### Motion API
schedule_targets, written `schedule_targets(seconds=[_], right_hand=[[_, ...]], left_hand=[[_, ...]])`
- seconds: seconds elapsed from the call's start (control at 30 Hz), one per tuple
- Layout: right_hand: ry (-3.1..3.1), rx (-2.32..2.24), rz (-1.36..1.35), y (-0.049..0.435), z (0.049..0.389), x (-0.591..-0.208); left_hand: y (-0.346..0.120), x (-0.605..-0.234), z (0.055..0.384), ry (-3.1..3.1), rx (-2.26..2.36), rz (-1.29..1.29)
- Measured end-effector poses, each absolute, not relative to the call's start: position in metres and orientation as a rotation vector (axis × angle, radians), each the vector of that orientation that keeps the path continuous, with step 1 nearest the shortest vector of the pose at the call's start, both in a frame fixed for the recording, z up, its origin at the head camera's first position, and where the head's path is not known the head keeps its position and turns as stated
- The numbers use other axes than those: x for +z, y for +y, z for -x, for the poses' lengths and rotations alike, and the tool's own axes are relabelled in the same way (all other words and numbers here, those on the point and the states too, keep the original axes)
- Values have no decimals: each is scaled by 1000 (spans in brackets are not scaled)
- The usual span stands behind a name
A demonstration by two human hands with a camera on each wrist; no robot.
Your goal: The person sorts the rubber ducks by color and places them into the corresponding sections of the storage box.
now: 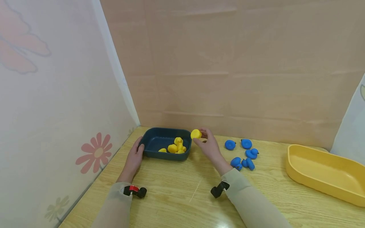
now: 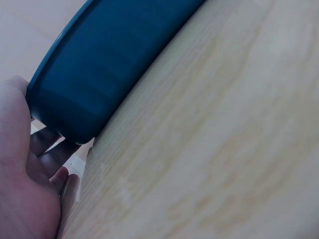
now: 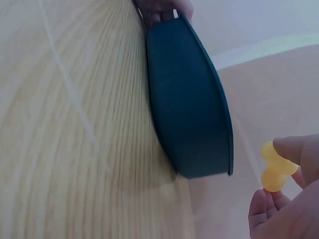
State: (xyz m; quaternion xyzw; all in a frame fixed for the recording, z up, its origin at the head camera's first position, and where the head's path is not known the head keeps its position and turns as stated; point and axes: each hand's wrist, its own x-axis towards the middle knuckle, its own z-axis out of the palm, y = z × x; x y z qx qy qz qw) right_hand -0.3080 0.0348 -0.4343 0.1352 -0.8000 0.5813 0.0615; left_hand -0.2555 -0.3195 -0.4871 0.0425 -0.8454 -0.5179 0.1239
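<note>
My left hand [image 1: 133, 159] holds the left end of a dark teal plastic bin [image 1: 159, 155], thumb at the rim and fingers against the end wall [image 2: 75, 119]. Several yellow toy ducks [image 1: 172, 148] lie in the right part of that bin. A yellow toy duck [image 1: 195, 134] is pinched between the thumb and fingers of my right hand [image 1: 211, 147], just above the bin's right rim. Its flat round base faces the head camera. In the right wrist view this duck [image 3: 276, 167] appears beside the bin's end.
Several blue toy ducks [image 1: 246, 144] lie scattered on the wooden table [image 1: 171, 196], right of my right hand. Farther right stands a yellow bin [image 1: 322, 167]. A brown covered wall [image 1: 228, 79] rises behind the table, and a flowered wall [image 1: 71, 95] borders its left side.
</note>
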Motion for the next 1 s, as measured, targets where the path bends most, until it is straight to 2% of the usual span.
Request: schedule_targets(seconds=[0.5, 1.0], right_hand=[[-2409, 1750, -558, 6, 285, -423], [-2519, 1529, -605, -12, 281, -428]], left_hand=[[-320, -488, 256, -2471, -1512, -117], [-320, -487, 255, -2478, -1517, -141]])
